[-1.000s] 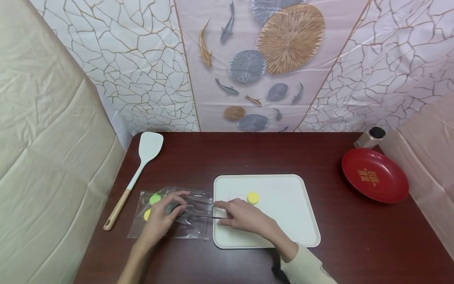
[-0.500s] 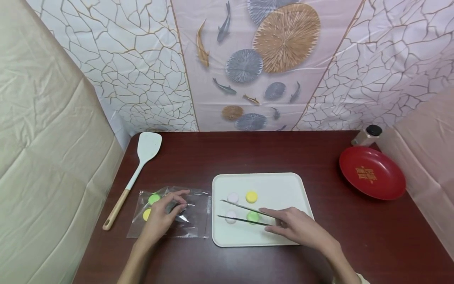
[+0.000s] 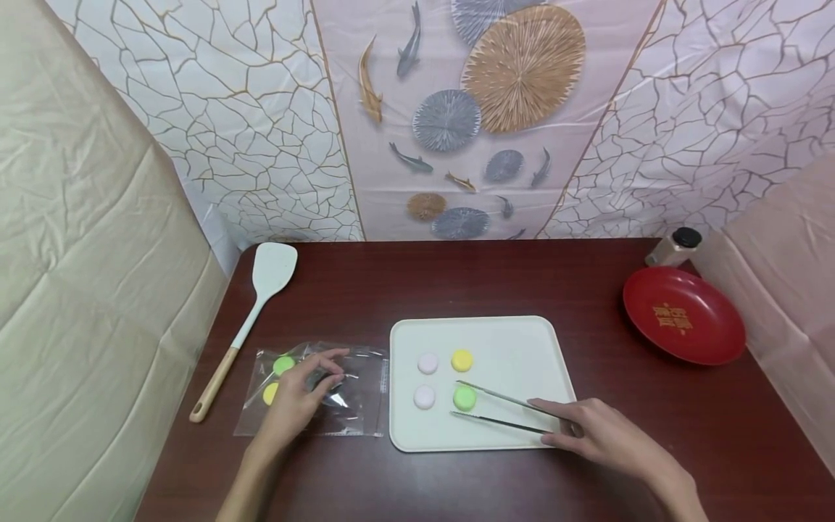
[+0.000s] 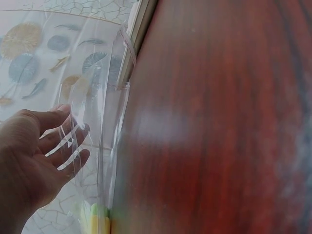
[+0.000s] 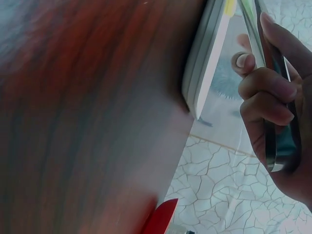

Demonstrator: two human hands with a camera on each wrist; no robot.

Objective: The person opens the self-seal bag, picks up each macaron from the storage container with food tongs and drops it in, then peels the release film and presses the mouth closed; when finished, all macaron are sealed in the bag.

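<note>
My right hand (image 3: 603, 433) grips metal tongs (image 3: 502, 397), also seen in the right wrist view. Their arms are spread, with the tips either side of a green macaron-like disc (image 3: 464, 397) on the white tray (image 3: 522, 341). Beside it lie a yellow disc (image 3: 462, 360) and two pale lilac discs (image 3: 424, 396). My left hand (image 3: 303, 388) holds the film of a clear plastic bag (image 3: 365, 413) between thumb and fingers, raising it in the left wrist view. Inside the bag lie a green disc (image 3: 283, 365) and a yellow disc (image 3: 270, 393), the latter partly behind the hand.
A white spatula (image 3: 261, 297) with a wooden handle lies left of the bag. At the right edge of the dark table (image 3: 457, 283) sit a red plate (image 3: 704, 319) and a black-lidded jar (image 3: 672, 248). Patterned cloth hangs behind.
My right hand and the tongs have moved right, from the bag's mouth to over the tray, uncovering the lilac and green discs. The left hand stays on the bag.
</note>
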